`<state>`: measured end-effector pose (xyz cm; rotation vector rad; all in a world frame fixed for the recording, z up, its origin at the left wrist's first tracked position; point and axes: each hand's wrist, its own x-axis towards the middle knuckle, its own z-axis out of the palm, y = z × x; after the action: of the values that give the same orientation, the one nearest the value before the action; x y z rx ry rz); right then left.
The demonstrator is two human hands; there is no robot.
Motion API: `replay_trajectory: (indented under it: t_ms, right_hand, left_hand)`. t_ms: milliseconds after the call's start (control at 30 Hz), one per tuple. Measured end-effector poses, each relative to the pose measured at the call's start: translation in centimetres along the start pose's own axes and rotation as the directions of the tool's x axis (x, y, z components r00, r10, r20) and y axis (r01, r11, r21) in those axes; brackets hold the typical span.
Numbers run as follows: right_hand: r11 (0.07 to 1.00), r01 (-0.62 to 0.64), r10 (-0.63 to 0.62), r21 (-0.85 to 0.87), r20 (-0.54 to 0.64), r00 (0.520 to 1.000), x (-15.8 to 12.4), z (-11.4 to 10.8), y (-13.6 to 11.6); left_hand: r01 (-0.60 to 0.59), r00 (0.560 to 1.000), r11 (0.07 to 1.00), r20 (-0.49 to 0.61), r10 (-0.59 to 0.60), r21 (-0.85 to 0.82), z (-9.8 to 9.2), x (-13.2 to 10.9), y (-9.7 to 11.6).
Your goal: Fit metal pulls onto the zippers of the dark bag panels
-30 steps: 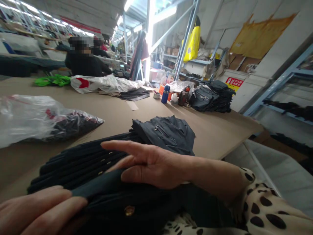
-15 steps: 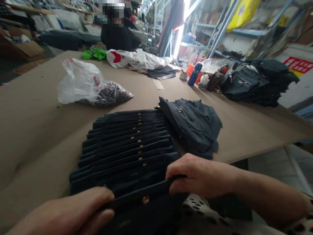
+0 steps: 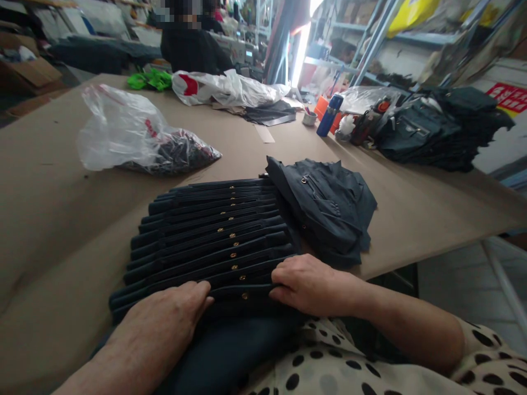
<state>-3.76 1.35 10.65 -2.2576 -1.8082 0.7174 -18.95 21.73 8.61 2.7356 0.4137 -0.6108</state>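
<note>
A dark navy fabric piece (image 3: 242,323) with a folded top edge and a small gold-coloured metal fitting lies nearest me, draped toward my lap. My left hand (image 3: 181,307) pinches its edge left of the fitting. At the right end of the same edge my right hand (image 3: 298,282) is closed, thumb below and fingers above. Just beyond, a row of similar dark fabric pieces (image 3: 197,230) overlaps in steps, their gold fittings roughly in a line. A dark grey fabric piece with a zipper (image 3: 325,206) lies right of the row.
A clear plastic bag (image 3: 119,129) with dark contents sits at left. White plastic bags (image 3: 234,88) and a green bag (image 3: 150,80) lie at the back. A blue bottle (image 3: 329,115) stands near a dark fabric stack (image 3: 436,129) at right. A person (image 3: 191,49) sits beyond the brown table (image 3: 411,219).
Both hands have moved the held piece forward, up against the front of the overlapping row. The view has shifted slightly, showing more of my spotted clothing.
</note>
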Motion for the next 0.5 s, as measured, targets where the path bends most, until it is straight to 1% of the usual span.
replay_trajectory:
  t_ms: [67,100,133,167,200,233,267,300,367,433,500]
  right_hand:
    - [0.975,0.148,-0.152,0.166,0.014,0.988,-1.5,-1.4,-0.7]
    - [0.942,0.191,-0.211,0.277,0.047,0.976,-2.2,-2.1,-1.0]
    - [0.898,0.196,-0.250,0.394,0.091,0.964,-2.8,-2.6,-1.2]
    - [0.853,0.165,-0.263,0.495,0.135,0.955,-3.1,-2.9,-1.1]
    - [0.817,0.119,-0.256,0.564,0.170,0.951,-3.2,-2.9,-1.0]
    - [0.809,0.072,-0.222,0.583,0.189,0.956,-3.0,-2.6,-0.7]
    - [0.836,0.029,-0.154,0.548,0.183,0.971,-2.5,-2.1,-0.3]
    - [0.887,-0.011,-0.065,0.463,0.148,0.987,-1.8,-1.3,0.2]
    - [0.973,-0.095,0.085,0.210,0.056,0.995,-0.4,0.5,1.0]
    - [0.989,-0.148,0.148,-0.008,-0.007,0.989,0.8,1.9,1.5]
    - [0.980,-0.159,0.158,-0.118,-0.022,0.987,1.5,2.7,1.8]
  left_hand:
    - [-0.061,0.992,0.990,0.100,0.074,-0.123,-0.4,-0.7,-0.1]
    - [-0.089,0.980,0.976,0.160,0.122,-0.197,-0.7,-1.0,-0.1]
    - [-0.112,0.963,0.958,0.207,0.170,-0.265,-0.9,-1.3,-0.2]
    - [-0.124,0.951,0.943,0.234,0.201,-0.309,-1.1,-1.4,-0.3]
    - [-0.125,0.950,0.942,0.237,0.204,-0.312,-1.3,-1.4,-0.3]
    - [-0.114,0.960,0.955,0.219,0.177,-0.275,-1.4,-1.3,-0.4]
    - [-0.090,0.976,0.975,0.178,0.127,-0.203,-1.3,-1.0,-0.4]
    - [-0.054,0.990,0.992,0.124,0.068,-0.117,-1.2,-0.6,-0.5]
    - [0.007,1.000,1.000,0.023,-0.008,0.020,-0.8,0.3,-0.6]
    - [0.007,1.000,0.996,-0.016,-0.006,0.086,-0.3,0.9,-0.7]
    - [-0.018,0.999,0.991,-0.026,0.022,0.135,-0.1,1.2,-0.5]
